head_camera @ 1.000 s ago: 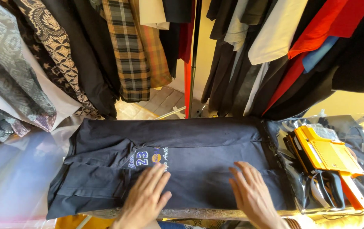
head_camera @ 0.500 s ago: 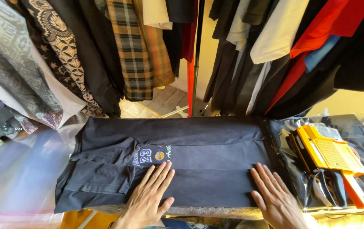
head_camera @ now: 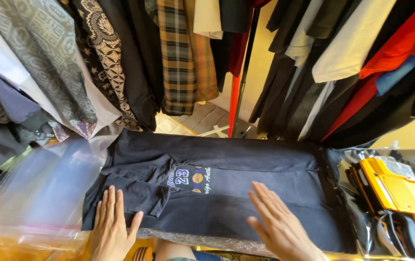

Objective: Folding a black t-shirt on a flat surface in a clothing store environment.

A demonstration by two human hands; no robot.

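A dark navy folded shirt (head_camera: pixel 246 169) with a small printed patch (head_camera: pixel 190 178) lies flat on the table in front of me. My left hand (head_camera: pixel 113 226) rests flat, fingers together, on the shirt's lower left corner near the collar fold. My right hand (head_camera: pixel 277 223) lies flat with fingers spread on the shirt's lower middle. Neither hand holds anything.
A clear plastic bag (head_camera: pixel 38 193) lies left of the shirt. An orange and black packaged garment (head_camera: pixel 398 193) sits at the right. Hanging clothes fill the rack behind, among them a plaid shirt (head_camera: pixel 178 58), with a black pole (head_camera: pixel 243 77) between them.
Both hands slid leftward across the shirt: the left hand from the middle to the lower left corner, the right hand from the right side to the middle. The view also shifted.
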